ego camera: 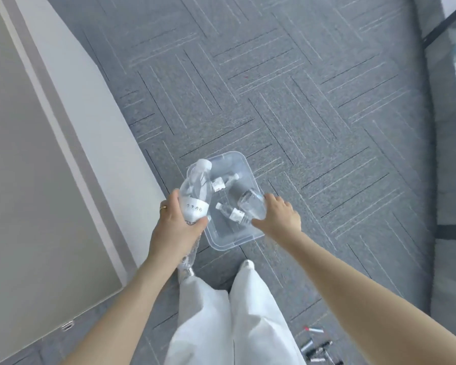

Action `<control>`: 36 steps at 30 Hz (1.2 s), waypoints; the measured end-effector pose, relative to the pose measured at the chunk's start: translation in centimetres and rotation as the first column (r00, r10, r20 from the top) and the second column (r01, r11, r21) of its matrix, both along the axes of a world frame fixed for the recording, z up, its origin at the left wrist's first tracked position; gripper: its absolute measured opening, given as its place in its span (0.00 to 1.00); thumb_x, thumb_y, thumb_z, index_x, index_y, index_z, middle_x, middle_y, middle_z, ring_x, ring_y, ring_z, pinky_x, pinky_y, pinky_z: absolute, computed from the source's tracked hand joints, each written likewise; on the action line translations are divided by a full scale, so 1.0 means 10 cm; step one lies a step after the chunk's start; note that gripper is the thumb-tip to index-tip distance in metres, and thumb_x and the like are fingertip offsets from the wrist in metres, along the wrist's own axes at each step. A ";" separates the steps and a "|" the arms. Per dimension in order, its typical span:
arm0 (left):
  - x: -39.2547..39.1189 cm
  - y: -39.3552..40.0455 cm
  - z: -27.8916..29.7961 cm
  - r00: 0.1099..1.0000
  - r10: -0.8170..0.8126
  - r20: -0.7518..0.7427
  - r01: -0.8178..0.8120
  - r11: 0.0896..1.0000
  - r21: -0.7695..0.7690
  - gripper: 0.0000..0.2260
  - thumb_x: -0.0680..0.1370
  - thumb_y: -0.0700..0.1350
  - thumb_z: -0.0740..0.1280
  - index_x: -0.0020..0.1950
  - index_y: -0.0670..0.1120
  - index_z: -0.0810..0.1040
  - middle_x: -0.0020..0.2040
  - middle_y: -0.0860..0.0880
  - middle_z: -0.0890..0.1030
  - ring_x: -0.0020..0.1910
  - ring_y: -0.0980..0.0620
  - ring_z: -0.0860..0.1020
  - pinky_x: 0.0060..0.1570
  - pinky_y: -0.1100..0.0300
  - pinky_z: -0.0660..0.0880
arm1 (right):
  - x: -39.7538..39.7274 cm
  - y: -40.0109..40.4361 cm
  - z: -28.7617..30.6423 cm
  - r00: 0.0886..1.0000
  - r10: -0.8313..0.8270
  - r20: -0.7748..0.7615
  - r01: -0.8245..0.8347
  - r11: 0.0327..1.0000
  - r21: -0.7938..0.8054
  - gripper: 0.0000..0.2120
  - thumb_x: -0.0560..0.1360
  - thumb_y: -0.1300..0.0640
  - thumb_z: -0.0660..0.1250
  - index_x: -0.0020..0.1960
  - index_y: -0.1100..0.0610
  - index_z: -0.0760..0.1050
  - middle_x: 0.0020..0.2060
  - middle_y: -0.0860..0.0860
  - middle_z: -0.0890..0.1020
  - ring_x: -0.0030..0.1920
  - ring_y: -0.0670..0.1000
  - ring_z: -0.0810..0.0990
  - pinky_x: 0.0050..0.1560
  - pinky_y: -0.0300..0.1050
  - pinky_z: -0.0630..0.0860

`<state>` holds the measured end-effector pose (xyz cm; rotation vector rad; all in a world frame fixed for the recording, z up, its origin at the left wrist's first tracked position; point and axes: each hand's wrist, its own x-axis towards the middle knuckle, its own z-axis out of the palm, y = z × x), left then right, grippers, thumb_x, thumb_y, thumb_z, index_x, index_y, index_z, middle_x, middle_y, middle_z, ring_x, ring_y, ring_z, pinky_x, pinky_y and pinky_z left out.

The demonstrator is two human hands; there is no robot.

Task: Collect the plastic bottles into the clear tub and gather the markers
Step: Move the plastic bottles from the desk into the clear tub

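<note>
Person stood on grey carpet (313,106), looking straight down. Clear tub (244,239) sat on the floor just beyond the feet, open-topped, tilted a little in the view.

Left hand (175,222) was wrapped round the lower part of a big bottle (195,191), thumb across the near side of its white label, a gold ring on one finger. The bottle was held over the tub's left rim, cap pointing far. A second bottle (191,255) showed below the same hand, running down toward the left foot; could not tell how it was held.

Right hand (281,217) gripped another bottle (250,205) by one end, thumb under and fingers over, above the tub's right side. The bottle pointed left and far, into the tub.

Two small bottles lay on the tub's floor: one (223,181) toward the far side, cap to the right, the other (231,213) nearer the middle, cap to the far left. Both lay apart from each other.

Markers (317,347) lay scattered on the carpet at near right, well apart from the tub, behind the person's right leg. One had a red tip; the count was blurred.

White trousers (221,320) and pale shoe tips showed at the near edge. A pale wall panel (37,180) ran along the left.
</note>
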<state>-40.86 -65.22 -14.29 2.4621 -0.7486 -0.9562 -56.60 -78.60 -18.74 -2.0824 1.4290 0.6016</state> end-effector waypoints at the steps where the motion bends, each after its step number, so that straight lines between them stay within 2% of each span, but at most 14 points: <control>1: 0.02 -0.04 -0.08 1.000 -0.002 0.004 0.002 1.000 -0.001 0.35 0.73 0.52 0.70 0.73 0.48 0.54 0.67 0.45 0.66 0.60 0.44 0.72 0.49 0.54 0.69 | 0.04 -0.02 -0.08 1.000 0.012 -0.005 -0.012 1.000 0.003 0.29 0.73 0.46 0.68 0.69 0.54 0.61 0.65 0.53 0.71 0.66 0.56 0.69 0.61 0.53 0.70; 4: 0.06 -0.09 -0.28 1.000 0.007 0.002 -0.007 1.000 0.012 0.36 0.73 0.52 0.70 0.74 0.49 0.52 0.69 0.45 0.64 0.63 0.43 0.71 0.53 0.51 0.70 | 0.17 -0.07 -0.30 0.999 0.037 -0.016 -0.037 0.999 0.015 0.30 0.74 0.46 0.68 0.70 0.54 0.61 0.65 0.53 0.71 0.66 0.57 0.69 0.60 0.53 0.71; 7: 0.05 -0.07 -0.43 1.000 0.004 -0.027 -0.003 0.999 0.050 0.38 0.73 0.53 0.70 0.75 0.50 0.50 0.71 0.45 0.63 0.63 0.43 0.72 0.54 0.53 0.70 | 0.29 -0.11 -0.49 0.999 0.043 -0.005 -0.043 0.999 0.015 0.31 0.74 0.45 0.67 0.71 0.54 0.59 0.66 0.53 0.71 0.66 0.57 0.70 0.61 0.53 0.72; 10: 0.07 -0.04 -0.58 1.000 -0.009 -0.030 0.011 0.997 0.073 0.39 0.73 0.53 0.70 0.75 0.51 0.49 0.71 0.45 0.63 0.62 0.43 0.73 0.52 0.54 0.70 | 0.39 -0.14 -0.62 0.998 0.055 0.015 -0.055 0.998 -0.008 0.37 0.74 0.40 0.65 0.75 0.53 0.53 0.71 0.53 0.65 0.70 0.57 0.66 0.68 0.54 0.66; 12: 0.08 -0.04 -0.67 0.999 0.000 -0.045 0.004 0.996 0.091 0.39 0.73 0.53 0.70 0.75 0.51 0.49 0.70 0.45 0.63 0.62 0.43 0.73 0.52 0.54 0.70 | 0.41 -0.13 -0.67 0.998 0.058 0.029 -0.058 0.998 0.000 0.37 0.75 0.39 0.62 0.76 0.54 0.52 0.73 0.52 0.62 0.72 0.56 0.63 0.70 0.54 0.64; 14: 0.07 -0.06 -0.73 0.998 0.002 -0.066 0.005 0.996 0.094 0.39 0.72 0.53 0.70 0.75 0.51 0.49 0.70 0.45 0.63 0.62 0.43 0.73 0.52 0.53 0.70 | 0.38 -0.09 -0.68 0.997 0.060 0.040 -0.061 0.998 0.021 0.35 0.76 0.40 0.61 0.75 0.54 0.53 0.73 0.52 0.63 0.70 0.56 0.66 0.67 0.54 0.67; 18: 0.05 -0.14 -0.80 0.995 -0.022 -0.094 0.032 0.994 0.108 0.39 0.72 0.52 0.71 0.75 0.50 0.50 0.69 0.43 0.64 0.60 0.42 0.74 0.52 0.53 0.71 | 0.23 0.02 -0.73 0.999 0.051 0.006 -0.051 0.991 0.124 0.28 0.77 0.48 0.61 0.73 0.54 0.56 0.66 0.53 0.69 0.60 0.57 0.75 0.56 0.54 0.75; 22: 0.04 -0.28 -0.87 0.993 -0.075 -0.087 0.085 0.989 0.121 0.37 0.72 0.52 0.71 0.73 0.49 0.52 0.67 0.43 0.67 0.58 0.42 0.74 0.49 0.53 0.71 | 0.11 0.09 -0.77 0.999 0.038 -0.013 -0.035 0.981 0.191 0.27 0.78 0.49 0.60 0.74 0.53 0.55 0.67 0.53 0.69 0.58 0.56 0.76 0.55 0.54 0.76; 28: 0.02 -0.60 -1.08 0.978 -0.185 -0.095 0.198 0.968 0.153 0.40 0.71 0.54 0.71 0.75 0.48 0.51 0.68 0.41 0.67 0.63 0.41 0.72 0.54 0.52 0.71 | 0.05 0.12 -0.83 1.000 0.024 -0.003 -0.023 0.978 0.209 0.26 0.79 0.49 0.59 0.74 0.53 0.56 0.69 0.51 0.68 0.62 0.56 0.75 0.57 0.54 0.74; 32: 0.04 -0.73 -1.17 0.962 -0.256 -0.099 0.270 0.946 0.179 0.40 0.75 0.58 0.65 0.77 0.47 0.46 0.76 0.43 0.59 0.73 0.43 0.63 0.64 0.49 0.66 | 0.03 0.10 -0.86 1.000 0.015 0.008 -0.016 0.978 0.209 0.23 0.79 0.50 0.59 0.71 0.53 0.60 0.66 0.51 0.71 0.59 0.56 0.76 0.56 0.53 0.76; 36: 0.00 -0.65 -1.14 0.970 -0.221 -0.098 0.234 0.961 0.148 0.32 0.77 0.54 0.63 0.76 0.47 0.53 0.75 0.45 0.63 0.72 0.46 0.64 0.66 0.51 0.64 | 0.02 0.09 -0.86 1.000 0.011 0.018 -0.015 0.975 0.220 0.24 0.78 0.49 0.59 0.72 0.53 0.60 0.67 0.50 0.70 0.60 0.54 0.77 0.57 0.54 0.76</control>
